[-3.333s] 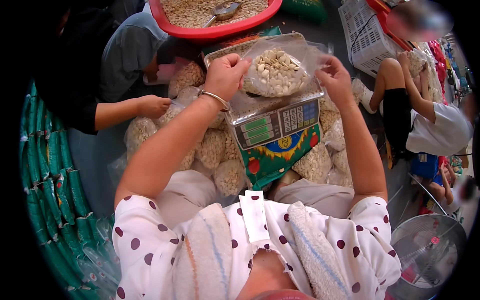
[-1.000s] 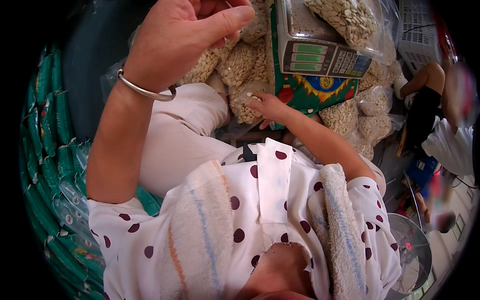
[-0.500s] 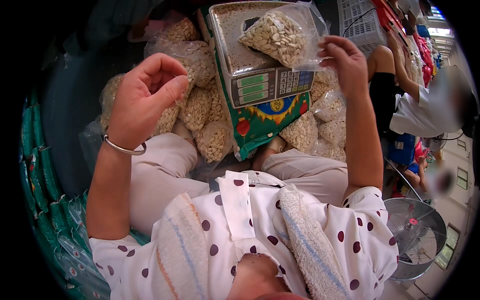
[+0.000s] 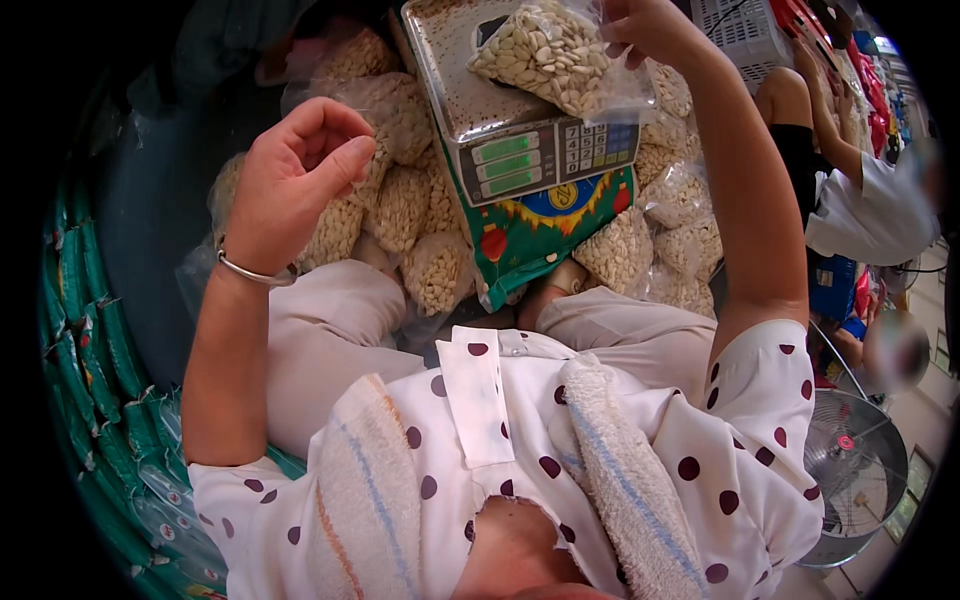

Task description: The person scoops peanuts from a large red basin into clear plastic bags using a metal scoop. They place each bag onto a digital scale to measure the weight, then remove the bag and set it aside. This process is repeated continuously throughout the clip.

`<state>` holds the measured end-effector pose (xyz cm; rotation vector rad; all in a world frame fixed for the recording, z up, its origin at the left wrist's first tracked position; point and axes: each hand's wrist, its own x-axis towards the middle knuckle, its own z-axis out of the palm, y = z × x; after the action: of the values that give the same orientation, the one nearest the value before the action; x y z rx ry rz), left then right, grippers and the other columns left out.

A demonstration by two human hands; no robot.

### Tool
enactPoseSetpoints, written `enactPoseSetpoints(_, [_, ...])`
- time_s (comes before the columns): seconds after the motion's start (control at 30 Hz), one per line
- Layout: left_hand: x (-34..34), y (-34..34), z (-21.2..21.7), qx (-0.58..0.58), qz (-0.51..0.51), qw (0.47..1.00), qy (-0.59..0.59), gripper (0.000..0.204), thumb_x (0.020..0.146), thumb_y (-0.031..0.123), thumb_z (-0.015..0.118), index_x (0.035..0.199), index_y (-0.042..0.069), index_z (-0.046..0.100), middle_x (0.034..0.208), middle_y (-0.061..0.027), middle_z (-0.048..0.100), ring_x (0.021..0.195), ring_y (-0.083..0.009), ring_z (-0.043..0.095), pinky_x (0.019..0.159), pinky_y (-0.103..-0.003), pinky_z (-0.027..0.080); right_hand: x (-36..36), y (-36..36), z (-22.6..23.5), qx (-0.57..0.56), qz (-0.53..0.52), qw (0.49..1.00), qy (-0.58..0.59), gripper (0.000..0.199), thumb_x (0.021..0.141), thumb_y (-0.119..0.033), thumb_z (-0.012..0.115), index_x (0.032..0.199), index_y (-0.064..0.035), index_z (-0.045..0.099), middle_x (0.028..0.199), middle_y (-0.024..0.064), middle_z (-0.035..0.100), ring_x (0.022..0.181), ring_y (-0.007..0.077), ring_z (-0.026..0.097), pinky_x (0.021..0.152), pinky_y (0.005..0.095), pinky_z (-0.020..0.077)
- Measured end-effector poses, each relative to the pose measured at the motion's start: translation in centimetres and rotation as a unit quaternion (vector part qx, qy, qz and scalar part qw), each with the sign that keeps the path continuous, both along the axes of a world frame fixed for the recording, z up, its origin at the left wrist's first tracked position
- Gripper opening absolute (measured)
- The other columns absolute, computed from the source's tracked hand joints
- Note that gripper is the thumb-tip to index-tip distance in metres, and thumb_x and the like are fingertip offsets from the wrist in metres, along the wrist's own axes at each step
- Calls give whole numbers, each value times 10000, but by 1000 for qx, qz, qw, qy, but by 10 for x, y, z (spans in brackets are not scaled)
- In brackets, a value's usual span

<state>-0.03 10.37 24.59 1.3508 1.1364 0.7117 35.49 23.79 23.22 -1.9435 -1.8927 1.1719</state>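
A clear plastic bag of large pale seeds [image 4: 545,55] lies on the metal pan of a digital scale [image 4: 435,75], its loose mouth toward the right. Over that loose plastic is my right hand [image 4: 645,30], cut by the upper edge of the picture. Its fingers are bent but apart; whether they touch the bag I cannot tell. My left hand [image 4: 300,185], with a metal bangle at the wrist, hovers left of the scale above other filled bags. Its fingers curl loosely, a gap shows before the thumb, and nothing is in it.
Beneath the scale is a stuffed green printed sack [image 4: 540,245]. Bags of seeds [image 4: 400,205] pile up left of it, and more bags [image 4: 680,215] at its right. Green packages [image 4: 95,350] line the far left. A white crate [image 4: 740,40], a seated co-worker [image 4: 860,215] and a fan [image 4: 850,470] are at right.
My right hand has moved up and slightly left, away from the bag's right end. My left hand stays nearly where it was. The bag remains on the scale; the view has shifted slightly.
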Motion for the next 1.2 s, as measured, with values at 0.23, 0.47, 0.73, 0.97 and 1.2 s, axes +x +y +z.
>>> enactPoseSetpoints(0.23, [6,3,0,3,-11,1000,21,107,884,121,608,949,42,576,735,22,563,656,-36,507,592,-174,417,-20,29,-68,262,420,720,-486,333,722,-172,689,1037,-71,649,862,132,674,691,254,648,609,428,530])
enactPoseSetpoints(0.47, [2,0,1,-2,-12,1000,2,104,880,122,615,947,51,577,746,26,568,667,-33,520,602,-171,430,-11,14,-107,322,174,907,-209,507,774,-217,631,1259,-132,511,1299,121,504,1102,317,550,925,375,466])
enactPoseSetpoints(0.73, [4,2,-9,-12,-12,1000,9,116,871,101,627,955,44,569,788,31,572,709,-33,528,623,-176,435,-33,6,-80,176,129,958,-189,670,795,-446,624,1374,-216,377,1349,101,438,1196,308,489,977,384,427])
enactPoseSetpoints(0.97, [29,-1,-8,-4,-86,995,56,120,861,78,628,952,34,563,834,26,568,746,-33,512,672,-187,434,-12,64,-83,106,143,979,-104,443,778,-361,684,1125,-97,607,949,159,664,824,247,635,723,379,505])
enactPoseSetpoints(1.2, [31,6,-8,-8,-100,994,54,123,857,79,630,948,29,564,820,24,568,736,-36,511,658,-196,437,47,55,-104,151,238,958,-55,374,767,-210,749,1095,-93,614,736,62,620,623,150,607,479,268,479])
